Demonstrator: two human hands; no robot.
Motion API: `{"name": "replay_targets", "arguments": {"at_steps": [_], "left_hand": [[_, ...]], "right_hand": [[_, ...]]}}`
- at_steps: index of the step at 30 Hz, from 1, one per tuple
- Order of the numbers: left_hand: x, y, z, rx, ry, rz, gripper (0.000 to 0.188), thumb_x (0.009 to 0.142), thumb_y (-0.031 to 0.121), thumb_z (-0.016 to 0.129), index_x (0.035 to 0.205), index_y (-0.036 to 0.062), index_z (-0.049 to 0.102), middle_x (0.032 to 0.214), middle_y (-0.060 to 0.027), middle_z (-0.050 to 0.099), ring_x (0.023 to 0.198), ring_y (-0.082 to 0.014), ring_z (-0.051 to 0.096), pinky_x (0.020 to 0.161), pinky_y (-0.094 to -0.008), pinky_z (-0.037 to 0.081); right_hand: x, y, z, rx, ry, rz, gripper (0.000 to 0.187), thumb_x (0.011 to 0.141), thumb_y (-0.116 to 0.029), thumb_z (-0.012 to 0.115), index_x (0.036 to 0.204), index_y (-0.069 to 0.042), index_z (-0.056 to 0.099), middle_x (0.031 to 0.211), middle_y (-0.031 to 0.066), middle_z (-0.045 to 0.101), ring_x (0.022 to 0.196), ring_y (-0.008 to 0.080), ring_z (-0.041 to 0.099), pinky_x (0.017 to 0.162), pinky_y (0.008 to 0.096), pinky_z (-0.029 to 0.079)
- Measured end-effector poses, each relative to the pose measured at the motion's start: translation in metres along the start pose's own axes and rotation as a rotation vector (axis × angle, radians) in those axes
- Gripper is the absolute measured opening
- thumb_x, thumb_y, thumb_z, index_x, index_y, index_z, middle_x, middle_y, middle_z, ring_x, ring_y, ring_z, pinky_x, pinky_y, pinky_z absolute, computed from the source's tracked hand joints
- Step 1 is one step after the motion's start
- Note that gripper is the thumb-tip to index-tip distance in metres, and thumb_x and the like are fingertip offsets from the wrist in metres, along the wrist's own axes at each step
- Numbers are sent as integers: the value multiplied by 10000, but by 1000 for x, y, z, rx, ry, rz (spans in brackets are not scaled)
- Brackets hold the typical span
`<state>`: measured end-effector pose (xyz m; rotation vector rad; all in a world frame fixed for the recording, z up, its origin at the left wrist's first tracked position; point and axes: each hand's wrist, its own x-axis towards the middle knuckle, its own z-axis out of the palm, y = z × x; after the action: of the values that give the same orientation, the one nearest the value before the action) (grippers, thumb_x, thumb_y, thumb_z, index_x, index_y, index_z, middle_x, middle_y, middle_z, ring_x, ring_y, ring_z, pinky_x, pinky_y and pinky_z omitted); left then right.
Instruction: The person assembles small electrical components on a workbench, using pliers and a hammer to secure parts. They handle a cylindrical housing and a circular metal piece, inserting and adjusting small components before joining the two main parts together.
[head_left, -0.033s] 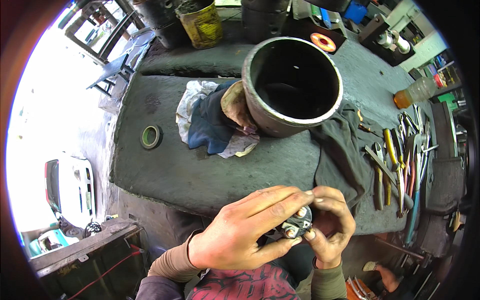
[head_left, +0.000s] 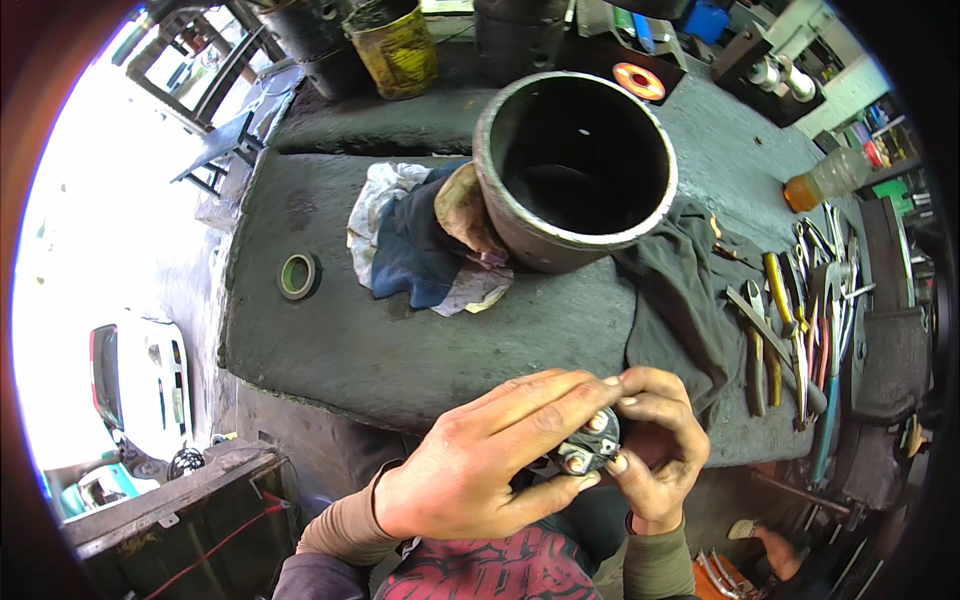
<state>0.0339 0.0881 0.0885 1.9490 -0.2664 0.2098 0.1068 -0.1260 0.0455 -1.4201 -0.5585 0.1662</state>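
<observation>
Close to my body, just off the workbench's near edge, both hands are closed around a small black round part with copper-coloured studs (head_left: 590,441). It looks like a starter solenoid, but much of it is covered by my fingers. My left hand (head_left: 490,445) wraps it from the left, thumb below and fingers over the top. From the right, my right hand (head_left: 660,450) pinches it, the thumb at its lower edge by a stud and the fingertips meeting those of the left hand above.
A large dark metal cylinder (head_left: 490,190) stands open-topped on the bench (head_left: 330,350), beside crumpled rags (head_left: 410,245). A tape roll (head_left: 297,276) lies left. Pliers and other hand tools (head_left: 790,340) crowd the right, near a dark cloth (head_left: 680,310) and a bottle of amber liquid (head_left: 825,185).
The view has shifted slightly, so the bench things sit a little further left. Both hands keep the same hold on the part.
</observation>
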Motion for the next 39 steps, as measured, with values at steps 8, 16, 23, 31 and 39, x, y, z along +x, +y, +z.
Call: {"name": "replay_targets", "arguments": {"at_steps": [8,16,23,31,39], "left_hand": [[3,-2,7,134,52,-11,794,851,360,946,1458,-59,651,1353,-252,744,1261,-398,742,1060,-446,601],[1,2,10,189,57,-45,670,869,165,910,1457,-25,650,1388,-251,715,1274,-415,723,1079,-454,591],[6,12,14,222,102,-87,624,818,173,877,1372,-38,682,1298,-217,754,1195,-337,758,1037,-423,594],[4,13,13,191,95,-95,604,849,126,871,1396,-22,661,1330,-217,731,1211,-358,745,1031,-423,600],[4,10,18,205,141,-6,626,838,76,879,1415,-15,653,1358,-228,710,1209,-388,740,1008,-427,618]], "right_hand": [[11,7,-11,33,-125,-50,414,823,-44,858,1210,74,770,1268,255,717,1182,320,711,1020,415,578],[10,13,-8,125,-132,-54,407,850,38,809,1255,50,768,1277,187,724,1122,224,686,914,338,561],[12,11,-8,126,-124,-58,392,858,11,818,1246,42,774,1257,178,728,1084,220,686,915,349,557],[12,12,-5,151,-104,-98,328,881,-27,847,1201,27,800,1212,177,743,1083,240,713,931,361,571],[10,10,-2,134,-41,-36,296,848,-3,858,1139,26,811,1188,184,749,1092,260,718,941,377,577]]}}
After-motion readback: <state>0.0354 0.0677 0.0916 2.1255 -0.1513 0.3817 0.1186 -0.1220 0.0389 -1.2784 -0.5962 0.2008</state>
